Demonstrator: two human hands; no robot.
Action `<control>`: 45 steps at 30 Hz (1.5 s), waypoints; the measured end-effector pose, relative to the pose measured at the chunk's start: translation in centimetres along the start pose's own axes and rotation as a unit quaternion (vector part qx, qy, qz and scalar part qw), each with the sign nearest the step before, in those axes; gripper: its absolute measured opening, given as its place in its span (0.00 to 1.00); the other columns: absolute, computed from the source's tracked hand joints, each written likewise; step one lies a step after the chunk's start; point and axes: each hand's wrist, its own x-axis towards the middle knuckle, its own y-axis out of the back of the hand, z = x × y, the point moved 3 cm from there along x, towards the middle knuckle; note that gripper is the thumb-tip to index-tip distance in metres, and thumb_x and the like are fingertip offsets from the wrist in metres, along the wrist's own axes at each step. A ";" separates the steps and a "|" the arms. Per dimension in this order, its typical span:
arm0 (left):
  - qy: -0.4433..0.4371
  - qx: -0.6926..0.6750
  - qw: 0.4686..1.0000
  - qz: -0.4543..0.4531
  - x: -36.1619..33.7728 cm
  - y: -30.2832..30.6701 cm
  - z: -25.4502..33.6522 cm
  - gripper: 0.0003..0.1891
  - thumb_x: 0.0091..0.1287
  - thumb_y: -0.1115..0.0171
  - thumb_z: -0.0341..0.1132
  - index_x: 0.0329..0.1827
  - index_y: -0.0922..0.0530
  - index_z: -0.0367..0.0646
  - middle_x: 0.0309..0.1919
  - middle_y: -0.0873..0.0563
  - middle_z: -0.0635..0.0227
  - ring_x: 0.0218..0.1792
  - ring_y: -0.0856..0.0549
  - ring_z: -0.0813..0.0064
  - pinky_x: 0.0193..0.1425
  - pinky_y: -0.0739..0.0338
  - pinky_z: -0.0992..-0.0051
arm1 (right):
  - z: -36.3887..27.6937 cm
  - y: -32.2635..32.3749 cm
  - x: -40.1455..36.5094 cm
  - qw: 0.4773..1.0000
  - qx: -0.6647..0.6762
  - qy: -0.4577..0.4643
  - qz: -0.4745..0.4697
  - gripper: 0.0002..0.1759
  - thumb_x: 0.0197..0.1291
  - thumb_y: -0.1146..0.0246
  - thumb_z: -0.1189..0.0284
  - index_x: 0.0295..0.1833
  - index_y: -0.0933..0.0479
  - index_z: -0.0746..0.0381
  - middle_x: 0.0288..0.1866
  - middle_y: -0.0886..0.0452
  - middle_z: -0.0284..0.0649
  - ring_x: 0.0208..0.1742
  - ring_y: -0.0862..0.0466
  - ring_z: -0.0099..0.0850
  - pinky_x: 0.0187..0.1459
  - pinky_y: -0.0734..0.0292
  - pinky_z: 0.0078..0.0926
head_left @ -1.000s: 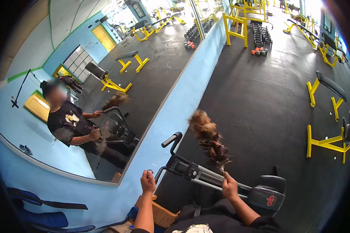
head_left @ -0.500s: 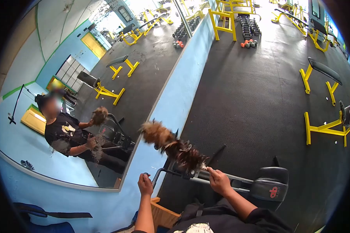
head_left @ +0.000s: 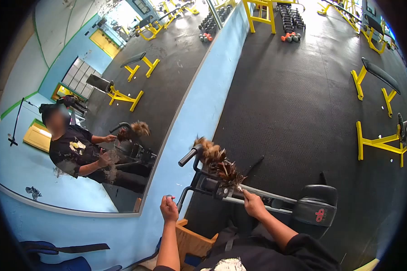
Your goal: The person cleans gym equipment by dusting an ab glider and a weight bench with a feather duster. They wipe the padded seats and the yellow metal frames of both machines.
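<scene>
My right hand (head_left: 254,203) is closed round the white handle end of a feather duster (head_left: 221,166). The duster's brown and tan feathers lie against the front bars of a black exercise machine (head_left: 315,210), just right of its dark handlebar grip (head_left: 191,155). My left hand (head_left: 169,208) is curled beside a bent black handle (head_left: 182,198) of the machine, near the blue wall. A small dark thing shows at its fingertips; whether the fingers hold it I cannot make out.
A large mirror (head_left: 117,149) on the blue wall (head_left: 203,104) reflects a person with the duster. A wooden box (head_left: 194,241) stands below my left hand. Yellow-framed benches (head_left: 380,77) are at the right, dumbbells (head_left: 290,18) at the back. Blue straps (head_left: 63,247) lie lower left.
The duster has moved right and down, off the wall side, so the handlebar grip now shows. My right hand has shifted slightly, and my left hand is a little higher.
</scene>
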 end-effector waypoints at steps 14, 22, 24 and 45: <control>-0.005 -0.108 0.991 -0.073 1.1 0.3 -0.9 0.24 0.78 0.49 0.56 0.35 0.25 0.43 0.14 0.29 0.78 0.15 0.29 0.87 0.20 0.35 0.82 | -2.7 -3.0 -4.9 0.991 -0.110 -0.068 -0.014 0.19 0.69 0.49 0.66 0.61 0.21 0.51 0.46 0.14 0.53 0.50 0.15 0.55 0.51 0.21 0.54; -0.048 -0.226 0.960 -0.158 1.5 1.2 -2.2 0.23 0.80 0.51 0.53 0.48 0.22 0.38 0.37 0.21 0.70 0.39 0.24 0.80 0.47 0.29 0.77 | -4.3 -5.7 -16.6 0.957 -0.271 -0.026 -0.100 0.19 0.66 0.44 0.61 0.60 0.18 0.40 0.45 0.13 0.41 0.47 0.13 0.45 0.45 0.17 0.45; -0.100 -0.225 0.957 -0.154 2.4 2.8 -1.1 0.26 0.80 0.53 0.53 0.56 0.23 0.36 0.48 0.21 0.66 0.49 0.25 0.76 0.60 0.31 0.74 | -5.8 -6.1 -18.0 0.973 -0.229 0.028 -0.027 0.18 0.66 0.41 0.63 0.60 0.18 0.40 0.38 0.15 0.38 0.41 0.13 0.44 0.38 0.18 0.44; -0.250 0.104 0.948 -0.167 0.8 6.1 2.7 0.29 0.68 0.34 0.44 0.68 0.32 0.40 0.57 0.26 0.53 0.56 0.24 0.60 0.63 0.29 0.60 | -0.3 -17.7 -19.0 0.999 -0.004 -0.008 0.041 0.17 0.68 0.42 0.66 0.60 0.17 0.50 0.43 0.13 0.44 0.45 0.13 0.45 0.49 0.19 0.42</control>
